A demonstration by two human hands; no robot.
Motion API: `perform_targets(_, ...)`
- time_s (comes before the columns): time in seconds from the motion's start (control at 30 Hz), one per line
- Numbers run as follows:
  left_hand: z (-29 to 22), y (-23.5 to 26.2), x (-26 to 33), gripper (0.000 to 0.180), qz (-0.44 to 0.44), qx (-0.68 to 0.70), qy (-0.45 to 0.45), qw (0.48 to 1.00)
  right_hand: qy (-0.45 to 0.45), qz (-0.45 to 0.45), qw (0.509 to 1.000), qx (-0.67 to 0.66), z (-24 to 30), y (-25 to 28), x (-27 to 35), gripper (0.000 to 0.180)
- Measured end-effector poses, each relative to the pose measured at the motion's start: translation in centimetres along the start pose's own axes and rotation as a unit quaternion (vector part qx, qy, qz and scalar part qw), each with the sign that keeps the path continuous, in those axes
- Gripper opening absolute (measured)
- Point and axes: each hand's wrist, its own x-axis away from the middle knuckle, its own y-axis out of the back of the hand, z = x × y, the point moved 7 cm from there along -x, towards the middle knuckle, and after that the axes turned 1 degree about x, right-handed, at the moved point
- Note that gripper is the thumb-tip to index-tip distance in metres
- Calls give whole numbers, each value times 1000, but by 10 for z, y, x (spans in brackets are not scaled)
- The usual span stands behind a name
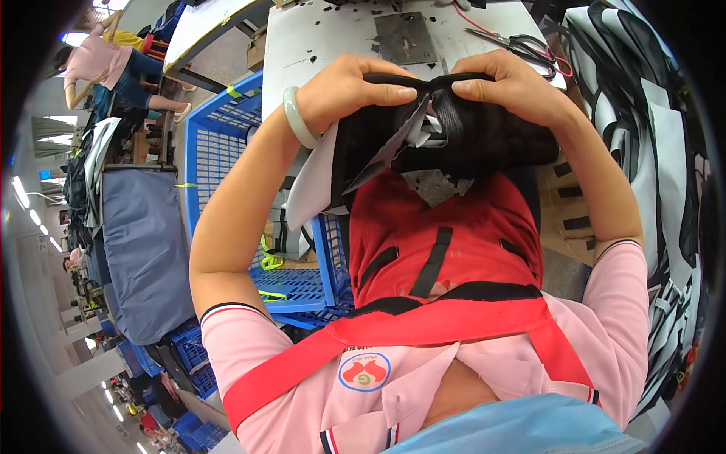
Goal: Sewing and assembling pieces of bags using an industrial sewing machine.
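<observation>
A sewn piece of black fabric (503, 132) with pale grey-white sheets attached hangs over my lap, at the near edge of a white table. My left hand (352, 94), below a pale green bangle (298, 117), is closed on the left part of its black top edge, thumb on the near side. My right hand (510, 87) pinches the same edge farther right, and the two thumbs are a short way apart. Beneath the hands the fabric gapes, showing a grey-white flap (393, 144) and a dark woven strip (452, 125). The fingertips are hidden behind the edge.
The white table (310, 34) bears a dark metal plate (406, 38), small black scraps and black-handled scissors (522, 47) beside a red cord. A blue crate (219, 151) stands at my left. Black and white cut pieces (650, 136) hang at the right. Another person (106, 60) is far left.
</observation>
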Motion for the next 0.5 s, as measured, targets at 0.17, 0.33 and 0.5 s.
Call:
perform_targets(0.17,5,12,-17,33,-123,90,-14,988,-21,-40,999,-2,-20,17,-20,36)
perform_targets(0.33,16,34,-40,37,-184,187,-32,964,-39,-61,997,-9,-32,33,-47,41)
perform_targets(0.5,30,51,-67,38,-174,208,-41,962,-36,-50,997,-52,-48,41,-69,36)
